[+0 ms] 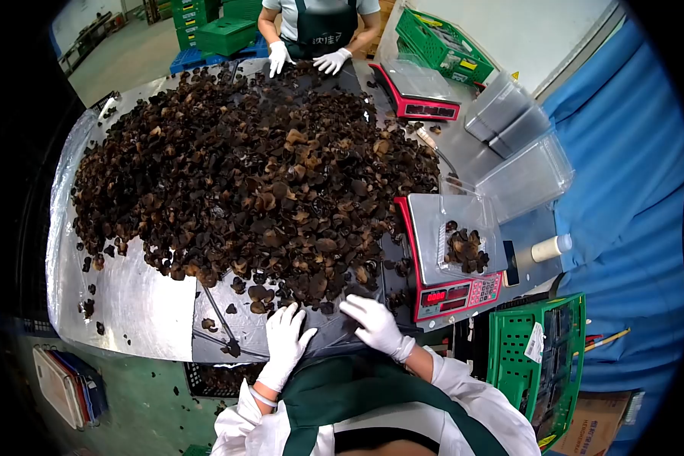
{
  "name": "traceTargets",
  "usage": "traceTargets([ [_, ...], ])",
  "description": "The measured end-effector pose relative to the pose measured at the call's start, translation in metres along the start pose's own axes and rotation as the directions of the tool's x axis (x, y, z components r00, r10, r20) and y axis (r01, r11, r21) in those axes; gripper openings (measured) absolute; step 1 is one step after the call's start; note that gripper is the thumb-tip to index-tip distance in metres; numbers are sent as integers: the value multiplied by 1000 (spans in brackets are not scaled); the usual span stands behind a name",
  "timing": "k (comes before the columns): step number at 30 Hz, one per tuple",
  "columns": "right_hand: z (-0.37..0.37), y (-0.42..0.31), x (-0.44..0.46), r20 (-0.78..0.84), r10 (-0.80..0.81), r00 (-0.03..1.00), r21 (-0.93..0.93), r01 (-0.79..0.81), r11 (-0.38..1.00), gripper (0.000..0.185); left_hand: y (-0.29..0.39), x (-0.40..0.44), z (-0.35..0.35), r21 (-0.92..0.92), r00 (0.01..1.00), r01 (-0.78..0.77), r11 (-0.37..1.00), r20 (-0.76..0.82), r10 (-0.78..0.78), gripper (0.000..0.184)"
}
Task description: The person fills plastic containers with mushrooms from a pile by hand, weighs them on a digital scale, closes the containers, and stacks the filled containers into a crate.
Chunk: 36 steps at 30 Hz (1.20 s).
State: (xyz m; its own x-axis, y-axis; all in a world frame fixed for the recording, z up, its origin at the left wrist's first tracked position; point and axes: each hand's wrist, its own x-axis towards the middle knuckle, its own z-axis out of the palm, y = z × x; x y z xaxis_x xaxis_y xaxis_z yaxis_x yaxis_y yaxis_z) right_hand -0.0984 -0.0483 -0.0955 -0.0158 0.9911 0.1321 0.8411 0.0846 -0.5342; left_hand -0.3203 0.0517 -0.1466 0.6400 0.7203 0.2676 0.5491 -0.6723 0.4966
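A wide heap of dried wood ear mushrooms (258, 182) covers most of the metal table. At its near edge, my white-gloved left hand (285, 340) rests with fingers stretched forward and thumb apart, close to a few loose pieces. My right hand (375, 323), also gloved, points its extended fingers to the left, beside the front of the heap. No object shows in either hand. To the right stands a red digital scale (454, 296), bearing a clear plastic box (473, 224) with a small portion of wood ear mushrooms (466, 252) inside.
Across the table another person's gloved hands (305, 61) are at the heap's far edge. A second red scale (425, 109) and stacked clear boxes (507, 114) stand back right. A white bottle (551, 248) lies beyond the near scale. A green crate (539, 357) stands lower right.
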Motion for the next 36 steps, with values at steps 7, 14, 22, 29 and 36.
traceTargets([
  [7, -31, 48, 34, -249, 237, 939, 114, -215, 970, 57, 19, 48, -2, -75, 997, -41, 996, -73, 35, 63],
  [14, -1, 30, 17, -100, 22, 995, -75, -30, 997, 56, 18, 55, 16, 66, 988, -154, 986, -10, 155, 48],
  [22, -26, 39, -19, -225, 341, 913, 404, -231, 885, 50, 20, 2, -7, -242, 980, -10, 970, -197, -39, 43],
  [29, -23, 47, -8, -252, 258, 933, 272, -188, 944, 59, 25, -17, 2, -334, 997, 17, 942, -65, -41, 40],
  [36, -3, 52, -1, -57, 103, 993, 30, -101, 994, 56, 43, -6, 9, -186, 994, 33, 982, 106, -14, 71],
])
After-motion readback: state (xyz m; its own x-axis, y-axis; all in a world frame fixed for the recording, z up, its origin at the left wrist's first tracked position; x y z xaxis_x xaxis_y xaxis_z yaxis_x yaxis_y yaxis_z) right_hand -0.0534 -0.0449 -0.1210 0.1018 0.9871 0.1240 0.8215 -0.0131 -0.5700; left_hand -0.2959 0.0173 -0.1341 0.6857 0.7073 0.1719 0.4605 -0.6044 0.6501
